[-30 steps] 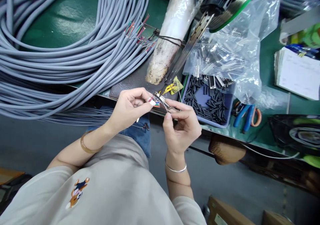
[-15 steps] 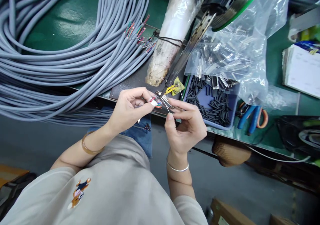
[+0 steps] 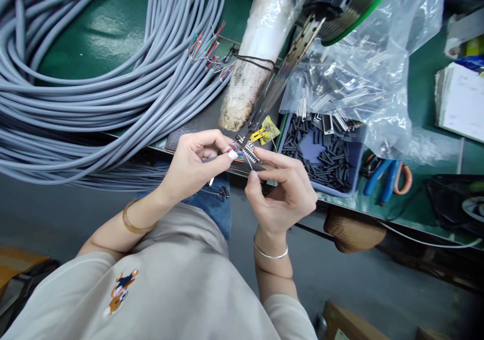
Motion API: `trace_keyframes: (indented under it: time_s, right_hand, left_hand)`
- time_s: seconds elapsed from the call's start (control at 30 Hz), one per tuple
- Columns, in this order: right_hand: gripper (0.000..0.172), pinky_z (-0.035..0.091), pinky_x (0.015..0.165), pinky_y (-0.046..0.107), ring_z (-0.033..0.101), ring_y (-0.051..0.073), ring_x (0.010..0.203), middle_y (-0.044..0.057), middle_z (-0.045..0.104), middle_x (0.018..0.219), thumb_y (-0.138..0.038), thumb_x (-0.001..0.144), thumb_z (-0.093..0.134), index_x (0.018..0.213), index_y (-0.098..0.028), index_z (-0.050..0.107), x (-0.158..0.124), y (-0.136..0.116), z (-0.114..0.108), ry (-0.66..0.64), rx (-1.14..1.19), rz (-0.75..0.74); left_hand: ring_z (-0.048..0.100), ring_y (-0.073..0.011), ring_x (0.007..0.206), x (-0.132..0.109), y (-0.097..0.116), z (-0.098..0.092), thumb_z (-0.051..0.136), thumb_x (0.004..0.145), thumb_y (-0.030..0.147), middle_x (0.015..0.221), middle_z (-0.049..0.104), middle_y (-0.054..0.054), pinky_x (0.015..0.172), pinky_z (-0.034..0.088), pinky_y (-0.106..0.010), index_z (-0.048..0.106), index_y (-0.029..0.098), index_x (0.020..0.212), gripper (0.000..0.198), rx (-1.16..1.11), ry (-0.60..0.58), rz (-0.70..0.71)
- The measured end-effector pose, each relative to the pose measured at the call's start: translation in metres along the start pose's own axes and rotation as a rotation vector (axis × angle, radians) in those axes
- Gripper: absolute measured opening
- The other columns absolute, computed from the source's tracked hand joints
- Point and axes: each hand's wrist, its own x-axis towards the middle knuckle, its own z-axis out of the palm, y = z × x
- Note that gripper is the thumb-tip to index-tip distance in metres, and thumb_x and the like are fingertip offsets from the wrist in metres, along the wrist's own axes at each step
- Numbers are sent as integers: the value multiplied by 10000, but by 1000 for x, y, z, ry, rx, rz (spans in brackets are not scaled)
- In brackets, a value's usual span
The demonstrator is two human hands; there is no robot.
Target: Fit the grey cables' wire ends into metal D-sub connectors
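Observation:
My left hand (image 3: 196, 161) pinches the stripped end of a grey cable, its coloured wires (image 3: 237, 154) fanning out at the fingertips. My right hand (image 3: 282, 188) is closed in a pinch on a small metal connector (image 3: 250, 152) held against those wires. A metal terminal strip (image 3: 282, 75) runs down from a green-rimmed reel (image 3: 351, 7) to just above the connector. Both hands hover at the front edge of the green bench (image 3: 102, 32).
A large coil of grey cables (image 3: 75, 93) fills the left. A blue tray (image 3: 353, 176) of black tubing pieces sits right of my hands, a clear plastic bag (image 3: 363, 72) of parts above it, blue-handled pliers (image 3: 385, 178) and a white box (image 3: 459, 103) further right. A wrapped roll (image 3: 257, 52) stands behind.
My hands have stayed together on the wires and connector, with only slight finger shifts. The view has drifted a little, so the bench items sit slightly further right.

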Motion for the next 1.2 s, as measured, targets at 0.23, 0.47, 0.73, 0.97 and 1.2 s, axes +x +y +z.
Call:
trace_keyframes:
  time_s: [0.23,0.47,0.73,0.97,1.2]
  right_hand:
    - [175,661,754,312,774,182,909,41,802,1095,-84,841,699,837,-232,606,-6,3,-1,-24,-35,-53]
    - [147,650,779,325,762,185,952,36,791,1076,-115,884,684,822,-225,610,-7,1,-4,-45,131,145]
    - [152,652,779,334,767,191,950,38,790,1102,-99,867,701,852,-232,628,-5,1,-2,-35,66,63]
    - [167,649,781,321,768,178,925,22,799,1073,-86,850,717,840,-231,632,1,1,2,-16,-27,-3]
    - [193,666,785,309,770,177,920,30,796,1101,-75,829,730,861,-242,640,0,-1,2,-14,-70,-44]
  left_hand:
    - [567,-60,590,-1,-4,-2,753,708,184,805,735,-54,464,371,-156,626,139,628,157,19,-4,-67]
    - [565,-61,566,-3,-2,-4,764,706,194,752,717,-45,454,365,-155,643,140,654,143,-4,-28,-92]
    - [605,-82,604,-1,-2,1,734,719,194,756,704,-39,485,412,-160,600,154,645,158,37,15,-30]
    - [588,-81,600,-2,-2,2,709,739,200,742,692,-27,511,429,-169,599,158,661,141,83,42,9]
    - [537,-69,580,-2,7,1,717,722,182,759,703,-37,503,399,-176,607,150,643,138,102,30,-6]
